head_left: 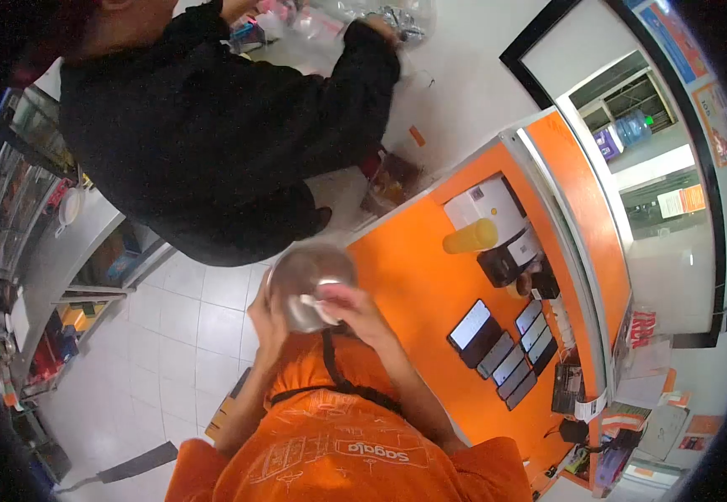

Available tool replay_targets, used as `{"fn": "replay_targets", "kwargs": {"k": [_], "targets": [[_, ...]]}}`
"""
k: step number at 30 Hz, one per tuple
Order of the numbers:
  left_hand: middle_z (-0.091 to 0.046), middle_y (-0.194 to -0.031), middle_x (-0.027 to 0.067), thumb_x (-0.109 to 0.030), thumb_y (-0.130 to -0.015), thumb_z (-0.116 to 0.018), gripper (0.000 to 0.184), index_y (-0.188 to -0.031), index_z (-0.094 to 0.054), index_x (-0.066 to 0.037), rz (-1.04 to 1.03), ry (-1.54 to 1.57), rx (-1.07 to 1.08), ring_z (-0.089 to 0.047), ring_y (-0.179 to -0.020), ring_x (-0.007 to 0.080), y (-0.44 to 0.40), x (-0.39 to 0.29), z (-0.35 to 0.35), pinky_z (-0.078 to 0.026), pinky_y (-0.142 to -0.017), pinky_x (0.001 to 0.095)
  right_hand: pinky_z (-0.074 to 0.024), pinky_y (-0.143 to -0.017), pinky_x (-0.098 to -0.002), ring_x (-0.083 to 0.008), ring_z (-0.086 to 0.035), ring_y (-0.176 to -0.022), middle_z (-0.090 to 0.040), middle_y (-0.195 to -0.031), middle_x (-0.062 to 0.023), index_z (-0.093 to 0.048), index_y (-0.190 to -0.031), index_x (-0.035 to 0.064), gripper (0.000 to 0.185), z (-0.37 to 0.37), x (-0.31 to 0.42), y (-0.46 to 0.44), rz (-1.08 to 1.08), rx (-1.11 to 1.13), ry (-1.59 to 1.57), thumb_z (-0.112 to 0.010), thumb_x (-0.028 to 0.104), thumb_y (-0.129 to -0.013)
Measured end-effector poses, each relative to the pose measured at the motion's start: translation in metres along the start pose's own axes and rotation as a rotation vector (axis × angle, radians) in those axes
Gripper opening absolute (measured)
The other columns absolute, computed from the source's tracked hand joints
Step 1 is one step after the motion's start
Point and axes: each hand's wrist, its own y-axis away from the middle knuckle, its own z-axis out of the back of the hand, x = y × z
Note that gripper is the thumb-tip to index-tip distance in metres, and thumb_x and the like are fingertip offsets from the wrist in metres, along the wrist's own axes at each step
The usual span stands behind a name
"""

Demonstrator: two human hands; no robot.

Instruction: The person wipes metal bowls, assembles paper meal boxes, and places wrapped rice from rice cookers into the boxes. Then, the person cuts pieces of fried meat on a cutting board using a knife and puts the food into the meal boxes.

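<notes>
A round, shiny metal bowl [317,263] is held in front of my waist, somewhat blurred. Fingers of my left hand [268,325] grip its left edge. My right hand [353,311] is closed on a small white cloth or tissue [320,309], which lies against the metal surface. The near part of the bowl is partly covered by my right hand and the white piece.
At right is an orange counter [405,243] with several phones [510,376], a yellow cup [472,237] and a white printer-like device [484,203]. A person in black [238,134] stands close ahead. Shelves [87,293] line the left, beyond a tiled floor [179,335].
</notes>
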Motion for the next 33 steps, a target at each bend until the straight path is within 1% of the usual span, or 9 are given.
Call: {"fn": "replay_targets", "kwargs": {"k": [5, 10, 13, 16, 17, 22, 26, 29, 33], "targets": [[-0.070, -0.117, 0.0234, -0.011, -0.100, -0.049, 0.042, -0.136, -0.057, 0.009, 0.076, 0.060, -0.099, -0.066, -0.106, 0.0235, 0.043, 0.057, 0.058, -0.051, -0.093, 0.0368, -0.0538, -0.072, -0.0264, -0.0099, -0.066, -0.078, -0.074, -0.086, -0.0038, -0.076, -0.104, -0.0012, 0.017, 0.094, -0.005, -0.029, -0.071, -0.297, 0.175, -0.075, 0.008, -0.090], [-0.070, -0.119, 0.0231, -0.008, -0.098, -0.051, 0.041, -0.134, -0.058, 0.010, 0.282, -0.002, -0.276, -0.065, -0.106, 0.0256, 0.063, 0.105, 0.098, -0.050, -0.094, 0.0365, -0.0538, -0.070, -0.0350, -0.0189, -0.069, -0.076, -0.074, -0.082, -0.0071, -0.077, -0.097, 0.0049, 0.014, 0.260, -0.071, -0.218, 0.275, -0.849, 0.698, -0.069, 0.014, -0.088], [-0.069, -0.120, 0.0238, -0.008, -0.099, -0.051, 0.040, -0.134, -0.058, 0.010, 0.207, -0.077, -0.306, -0.065, -0.108, 0.0276, 0.070, 0.084, 0.108, -0.049, -0.097, 0.0372, -0.0528, -0.072, -0.0378, -0.0239, -0.069, -0.079, -0.073, -0.081, -0.0098, -0.074, -0.093, 0.0030, 0.014, 0.226, -0.041, -0.220, 0.481, -1.078, 0.870, -0.064, 0.013, -0.090], [-0.068, -0.124, 0.0254, -0.010, -0.100, -0.052, 0.041, -0.135, -0.058, 0.010, 0.178, -0.076, -0.289, -0.064, -0.111, 0.0293, 0.073, 0.130, 0.114, -0.048, -0.098, 0.0396, -0.0509, -0.066, -0.0418, -0.0278, -0.064, -0.069, -0.071, -0.077, -0.0138, -0.070, -0.086, 0.0026, 0.013, 0.168, -0.098, -0.182, 0.753, -0.654, 0.060, -0.064, 0.014, -0.090], [-0.067, -0.126, 0.0252, -0.010, -0.100, -0.052, 0.042, -0.135, -0.058, 0.010, 0.216, -0.018, -0.217, -0.064, -0.112, 0.0291, 0.068, 0.121, 0.109, -0.048, -0.099, 0.0401, -0.0514, -0.066, -0.0409, -0.0274, -0.064, -0.069, -0.071, -0.078, -0.0140, -0.071, -0.087, 0.0029, 0.013, 0.134, -0.099, -0.133, 0.342, -0.768, 0.683, -0.064, 0.013, -0.091], [-0.064, -0.126, 0.0187, -0.029, -0.103, -0.059, 0.050, -0.137, -0.056, 0.006, 0.095, -0.058, 0.169, -0.062, -0.110, 0.0269, 0.060, 0.121, 0.073, -0.051, -0.094, 0.0414, -0.0540, -0.069, -0.0445, -0.0303, -0.071, -0.077, -0.071, -0.083, -0.0151, -0.072, -0.101, 0.0075, 0.022, 0.023, -0.125, 0.072, 0.223, -0.637, 0.771, -0.068, 0.028, -0.095], [-0.069, -0.118, 0.0161, -0.023, -0.102, -0.059, 0.040, -0.129, -0.063, 0.007, 0.273, 0.144, 0.456, -0.063, -0.106, 0.0236, 0.061, 0.115, 0.023, -0.049, -0.094, 0.0370, -0.0564, -0.074, -0.0417, -0.0310, -0.072, -0.084, -0.070, -0.109, -0.0208, -0.052, -0.141, 0.0072, 0.061, 0.014, -0.131, 0.167, -0.266, -0.468, 0.774, -0.056, 0.053, -0.101], [-0.070, -0.115, 0.0142, -0.028, -0.102, -0.062, 0.042, -0.126, -0.063, 0.007, 0.299, 0.221, 0.709, -0.064, -0.102, 0.0218, 0.074, 0.080, -0.018, -0.051, -0.091, 0.0363, -0.0586, -0.080, -0.0399, -0.0314, -0.072, -0.095, -0.064, -0.125, -0.0239, -0.034, -0.155, 0.0062, 0.079, 0.027, -0.193, 0.204, -0.569, -0.464, 0.530, -0.047, 0.063, -0.101], [-0.068, -0.120, 0.0141, -0.026, -0.103, -0.061, 0.042, -0.129, -0.062, 0.007, 0.197, 0.178, 0.859, -0.063, -0.107, 0.0208, 0.122, 0.053, -0.061, -0.050, -0.094, 0.0363, -0.0600, -0.082, -0.0415, -0.0324, -0.065, -0.117, -0.056, -0.138, -0.0236, -0.032, -0.156, 0.0072, 0.090, 0.031, -0.171, 0.266, -0.510, -0.567, -0.357, -0.048, 0.072, -0.096]]}}
